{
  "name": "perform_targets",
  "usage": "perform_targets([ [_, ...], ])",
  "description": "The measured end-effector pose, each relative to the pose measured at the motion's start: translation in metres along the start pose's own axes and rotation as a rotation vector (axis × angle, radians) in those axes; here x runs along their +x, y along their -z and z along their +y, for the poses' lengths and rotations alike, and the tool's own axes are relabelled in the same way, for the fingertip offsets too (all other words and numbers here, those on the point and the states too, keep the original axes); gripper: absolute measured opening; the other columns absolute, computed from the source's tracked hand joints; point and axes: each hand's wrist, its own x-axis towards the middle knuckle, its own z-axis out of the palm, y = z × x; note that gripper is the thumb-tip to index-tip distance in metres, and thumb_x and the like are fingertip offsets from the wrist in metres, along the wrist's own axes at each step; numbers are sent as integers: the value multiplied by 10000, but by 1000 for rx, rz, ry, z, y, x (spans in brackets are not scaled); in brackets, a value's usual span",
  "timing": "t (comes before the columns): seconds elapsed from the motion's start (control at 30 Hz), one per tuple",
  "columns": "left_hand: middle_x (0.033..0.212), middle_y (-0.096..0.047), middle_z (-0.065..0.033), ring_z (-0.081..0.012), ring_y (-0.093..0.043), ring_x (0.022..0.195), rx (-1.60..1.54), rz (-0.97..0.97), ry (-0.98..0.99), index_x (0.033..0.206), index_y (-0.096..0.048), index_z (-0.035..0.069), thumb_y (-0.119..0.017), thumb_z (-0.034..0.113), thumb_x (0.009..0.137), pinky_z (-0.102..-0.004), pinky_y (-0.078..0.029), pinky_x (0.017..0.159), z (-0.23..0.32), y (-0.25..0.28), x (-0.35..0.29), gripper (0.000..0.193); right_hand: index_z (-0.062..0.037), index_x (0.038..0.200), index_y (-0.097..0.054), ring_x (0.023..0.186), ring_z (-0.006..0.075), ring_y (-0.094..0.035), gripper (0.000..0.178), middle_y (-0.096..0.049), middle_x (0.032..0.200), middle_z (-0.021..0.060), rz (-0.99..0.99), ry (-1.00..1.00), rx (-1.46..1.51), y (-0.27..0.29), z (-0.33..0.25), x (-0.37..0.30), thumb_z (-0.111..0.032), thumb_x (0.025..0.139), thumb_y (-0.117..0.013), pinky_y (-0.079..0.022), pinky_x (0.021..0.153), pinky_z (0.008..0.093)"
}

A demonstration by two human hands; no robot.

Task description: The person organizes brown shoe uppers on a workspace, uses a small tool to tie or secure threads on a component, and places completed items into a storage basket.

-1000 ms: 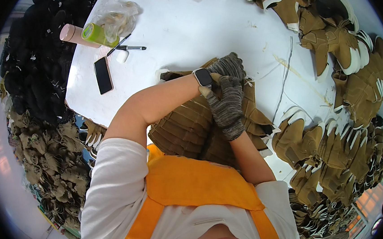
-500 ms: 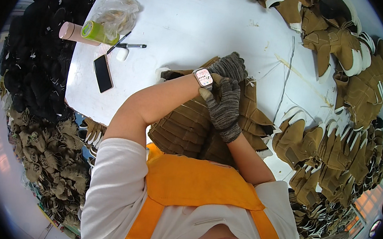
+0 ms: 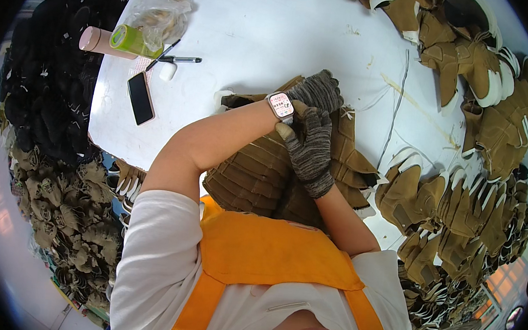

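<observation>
My left hand (image 3: 319,90), in a dark grey knit glove, is curled closed over a stack of brown fabric shoe uppers (image 3: 248,173); the inside of its fist is hidden. A smartwatch (image 3: 280,105) with a lit screen sits on my left wrist, just below the glove. My right hand (image 3: 312,147), gloved alike, has bare-looking tan fingertips. Its thumb and forefinger are closed at the edge of the watch, beside the left glove's cuff. The brown stack lies at the near table edge, against my orange apron (image 3: 276,250).
On the white table (image 3: 255,46) at left lie a phone (image 3: 141,98), a pen (image 3: 182,60), a green-lidded container (image 3: 128,41), a pink bottle (image 3: 94,40) and a plastic bag (image 3: 164,14). Brown uppers (image 3: 450,204) heap at right; black ones (image 3: 50,86) pile at left.
The table and its items shift slightly left and up in the picture. My hands keep nearly the same pose, with the right fingers still at the watch.
</observation>
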Motion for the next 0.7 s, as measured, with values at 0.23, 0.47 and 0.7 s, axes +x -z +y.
perform_targets([
  [0.23,763,-624,-29,-190,-586,795,-38,-22,3,761,-635,108,-602,238,759,-338,-417,739,-2,0,0,134,-52,1124,-603,916,273,-523,407,-570,971,115,-19,6,29,2,-1,0,-170,759,-741,-415,850,395],
  [0.47,814,-644,-21,-188,-593,843,-57,-63,52,807,-657,119,-608,248,773,-344,-417,773,1,4,2,142,-36,1173,-576,938,241,-535,451,-562,1010,111,-71,-41,107,8,1,-4,-97,759,-746,-443,855,352],
  [0.7,814,-654,-18,-191,-605,851,-148,-6,53,814,-658,139,-608,235,768,-350,-424,788,-3,-3,3,118,-22,1085,-579,905,199,-527,336,-543,962,86,6,-135,70,30,7,1,-120,798,-725,-453,831,331],
])
